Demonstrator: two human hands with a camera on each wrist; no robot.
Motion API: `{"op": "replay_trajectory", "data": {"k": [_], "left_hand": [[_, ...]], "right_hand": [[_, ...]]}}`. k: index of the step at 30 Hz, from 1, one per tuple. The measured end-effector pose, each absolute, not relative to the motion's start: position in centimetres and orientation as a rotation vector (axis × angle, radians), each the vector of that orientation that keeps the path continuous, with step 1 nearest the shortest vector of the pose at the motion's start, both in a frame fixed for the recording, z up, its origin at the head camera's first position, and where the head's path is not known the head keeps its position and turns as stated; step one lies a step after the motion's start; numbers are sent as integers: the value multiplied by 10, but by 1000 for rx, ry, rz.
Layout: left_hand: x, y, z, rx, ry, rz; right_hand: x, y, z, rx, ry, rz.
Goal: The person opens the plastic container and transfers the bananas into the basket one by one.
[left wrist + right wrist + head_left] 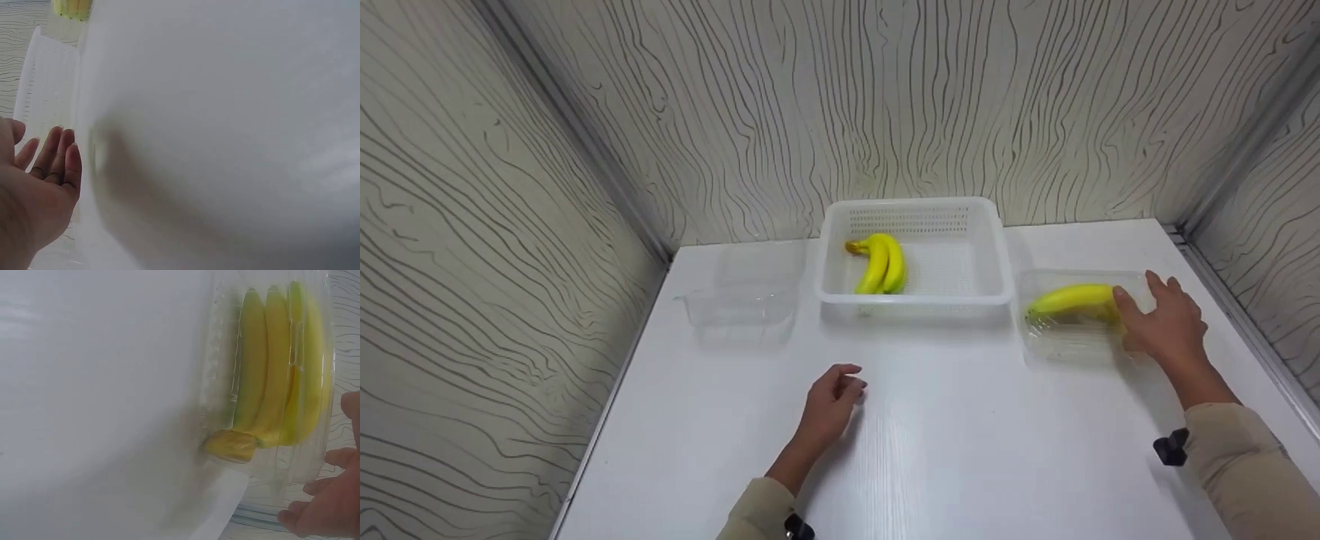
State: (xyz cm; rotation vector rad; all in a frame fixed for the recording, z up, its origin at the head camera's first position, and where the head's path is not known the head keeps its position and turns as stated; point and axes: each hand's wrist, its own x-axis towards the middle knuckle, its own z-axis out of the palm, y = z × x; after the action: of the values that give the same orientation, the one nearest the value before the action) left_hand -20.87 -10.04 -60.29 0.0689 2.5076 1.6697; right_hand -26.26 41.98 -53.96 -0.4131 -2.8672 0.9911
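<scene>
The bananas (1069, 298) lie in the right box (1061, 349), a clear one near the right edge of the surface (930, 450), toward its back right corner. In the right wrist view their stem (230, 445) points to the box's near right corner. The right hand (1170, 322) is at the right end of this box, fingers spread apart and slightly bent, just beside the bananas; whether it touches the box I cannot tell. The left hand (831, 405) is free, fingers loosely bent, over the middle of the surface in front of the basket (915, 298). This white basket sits at the middle of the back edge, with another bunch (889, 262) in its left half. The left box (742, 307), also clear, stands near the back left corner. Walls (870, 112) with a wood-grain pattern rise behind and beside the surface.
</scene>
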Motion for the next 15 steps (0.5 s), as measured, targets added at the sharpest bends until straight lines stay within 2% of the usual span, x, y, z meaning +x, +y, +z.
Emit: {"op": "replay_trajectory", "data": {"k": [15], "left_hand": [[-212, -99, -607, 45, 2501, 1640]], "right_hand": [[-273, 421, -550, -444, -2985, 1042]]}}
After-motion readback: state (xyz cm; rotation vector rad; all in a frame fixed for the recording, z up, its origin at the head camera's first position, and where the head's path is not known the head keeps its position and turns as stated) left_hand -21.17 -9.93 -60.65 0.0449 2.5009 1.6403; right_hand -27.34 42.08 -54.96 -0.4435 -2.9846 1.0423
